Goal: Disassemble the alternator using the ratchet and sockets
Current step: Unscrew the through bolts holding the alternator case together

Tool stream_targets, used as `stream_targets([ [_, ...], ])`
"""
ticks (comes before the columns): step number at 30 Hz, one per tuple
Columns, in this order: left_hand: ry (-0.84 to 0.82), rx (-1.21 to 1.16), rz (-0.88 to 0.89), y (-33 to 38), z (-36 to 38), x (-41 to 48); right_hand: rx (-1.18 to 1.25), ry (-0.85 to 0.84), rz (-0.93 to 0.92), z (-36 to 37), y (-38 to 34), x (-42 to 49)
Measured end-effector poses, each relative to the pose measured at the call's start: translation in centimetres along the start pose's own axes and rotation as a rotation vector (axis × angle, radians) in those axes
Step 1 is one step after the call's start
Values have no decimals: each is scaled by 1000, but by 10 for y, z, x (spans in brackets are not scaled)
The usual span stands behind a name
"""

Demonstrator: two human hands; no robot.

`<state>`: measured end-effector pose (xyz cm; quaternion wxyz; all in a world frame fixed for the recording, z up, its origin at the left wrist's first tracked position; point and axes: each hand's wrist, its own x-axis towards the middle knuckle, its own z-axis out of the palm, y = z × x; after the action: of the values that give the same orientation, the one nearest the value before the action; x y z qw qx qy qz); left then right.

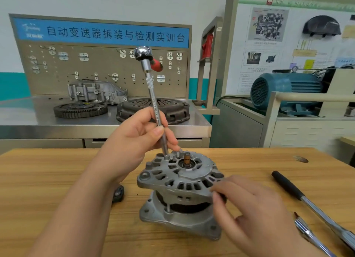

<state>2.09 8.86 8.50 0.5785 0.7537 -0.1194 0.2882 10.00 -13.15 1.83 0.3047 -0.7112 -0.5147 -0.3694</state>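
Plainly, from the head view: pinches the extension (156, 112) low on its shaft between thumb and fingers of the left hand (132, 139). Holds it near upright, top leaning left and away, ratchet (143, 54) at the top, tip down on the far left rim of the alternator (182, 178), upright mid-counter (57, 189). Grips the housing's right edge with the right hand (247, 205), fingers curled over it. Likely calls for turning about that long axis; left hand nearer the tool.
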Motion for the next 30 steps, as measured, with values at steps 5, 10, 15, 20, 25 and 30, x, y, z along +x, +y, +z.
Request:
stream_targets([
  [5, -87, 31, -44, -3, 6, -2, -72, -70, 103, -2, 20, 0],
  [10, -168, 34, -95, -8, 15, -7, -32, -116, 179, 6, 38, 4],
  [15, -184, 10, -57, -11, 32, -9, -7, -121, 160, 9, 49, 6],
  [20, -232, 146, -80, -12, 47, -7, 16, -71, 138, 11, 54, 5],
  [25, -248, 244, -154, -13, 57, -8, 37, -51, 132, 14, 55, 6],
  [30, -228, 375, -176, -11, 61, -6, 40, -56, 149, 15, 55, 4],
])
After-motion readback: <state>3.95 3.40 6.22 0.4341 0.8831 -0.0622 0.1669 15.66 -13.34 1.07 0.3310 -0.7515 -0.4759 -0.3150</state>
